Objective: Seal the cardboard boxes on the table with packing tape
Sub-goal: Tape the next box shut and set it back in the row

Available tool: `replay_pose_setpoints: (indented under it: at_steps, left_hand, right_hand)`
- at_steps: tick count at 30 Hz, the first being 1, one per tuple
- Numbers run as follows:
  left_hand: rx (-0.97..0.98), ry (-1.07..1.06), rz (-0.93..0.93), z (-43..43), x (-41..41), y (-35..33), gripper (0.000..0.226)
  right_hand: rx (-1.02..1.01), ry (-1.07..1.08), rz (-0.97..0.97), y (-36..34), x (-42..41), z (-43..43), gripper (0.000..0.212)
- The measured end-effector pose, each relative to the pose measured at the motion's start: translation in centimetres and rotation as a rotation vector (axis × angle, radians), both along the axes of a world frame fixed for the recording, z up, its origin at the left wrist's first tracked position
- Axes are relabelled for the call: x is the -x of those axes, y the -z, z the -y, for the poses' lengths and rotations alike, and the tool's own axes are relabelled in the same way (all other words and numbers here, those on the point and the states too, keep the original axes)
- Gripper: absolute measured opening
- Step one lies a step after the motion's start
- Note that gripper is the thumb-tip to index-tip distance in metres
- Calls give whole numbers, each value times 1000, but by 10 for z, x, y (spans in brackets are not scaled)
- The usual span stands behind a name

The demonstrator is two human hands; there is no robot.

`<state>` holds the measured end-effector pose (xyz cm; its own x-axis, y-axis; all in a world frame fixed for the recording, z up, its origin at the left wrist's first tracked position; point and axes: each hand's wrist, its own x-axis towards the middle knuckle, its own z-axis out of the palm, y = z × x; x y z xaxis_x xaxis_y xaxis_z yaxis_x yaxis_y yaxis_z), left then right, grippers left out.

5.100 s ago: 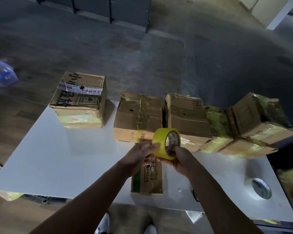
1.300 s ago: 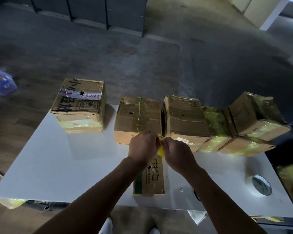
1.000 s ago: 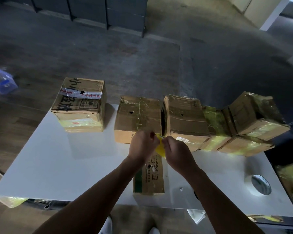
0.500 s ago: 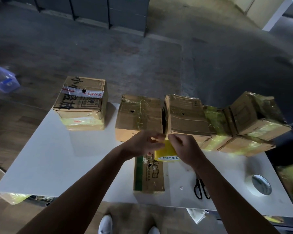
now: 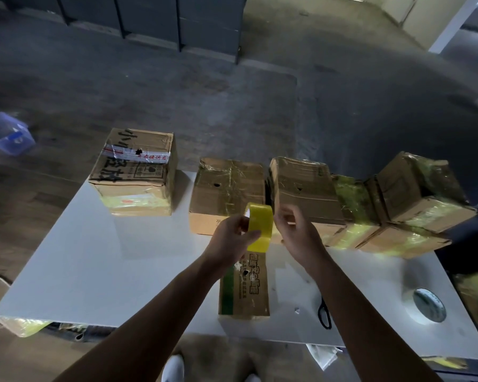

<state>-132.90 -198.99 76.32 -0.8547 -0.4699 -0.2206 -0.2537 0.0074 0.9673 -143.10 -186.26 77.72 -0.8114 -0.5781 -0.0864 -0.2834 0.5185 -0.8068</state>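
Packing tape roll point(image 5: 260, 228) has been tipped up on edge in the last half second and is held by the left grip point(image 5: 232, 235) alone, over the small box point(image 5: 246, 293) on the desk point(image 5: 94, 257). The right grip point(image 5: 295, 232) is curled just beside it, and whether a tape end is pinched can't be told. Probably the end's being peeled, so no sealing yet.

The far-left carton point(image 5: 138, 175) on the bench point(image 5: 94, 257) bears large black brush-written Chinese characters across its top; the first reads "小", the rest are partly covered. A white tape strip point(image 5: 137, 155) over them carries a line of small red Chinese print, too fine to read. The nearest carton point(image 5: 244, 290) shows a column of bold black Chinese characters beside a green stripe, blurred. Faint small print marks the middle carton point(image 5: 226, 188) on its front face, illegible.
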Motion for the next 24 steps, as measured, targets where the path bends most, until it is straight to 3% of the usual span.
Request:
replay_pose_setpoints:
  at_steps: [3, 5, 10, 16, 20, 24]
  left_hand:
    - [-95, 13, -33, -3, -4, -2, 11]
    - [-75, 38, -23, -10, -5, -3, 19]
    - [-66, 3, -25, -25, -2, -1, 19]
    - [-256, -25, -89, -20, -7, -5, 22]
    - [-332, 29, -38, -13, -6, -9, 15]
    - [-371, 11, 76, 5, -3, -9, 42]
  right_hand:
    - [79, 27, 350, 1, -5, 3, 26]
    - [168, 35, 422, 0, -7, 4, 33]
    - [96, 53, 243, -8, -11, 15, 30]
    - [99, -135, 244, -20, -10, 7, 18]
    - [80, -45, 265, -19, -6, 8, 20]
    - [85, -25, 301, -16, -4, 6, 22]
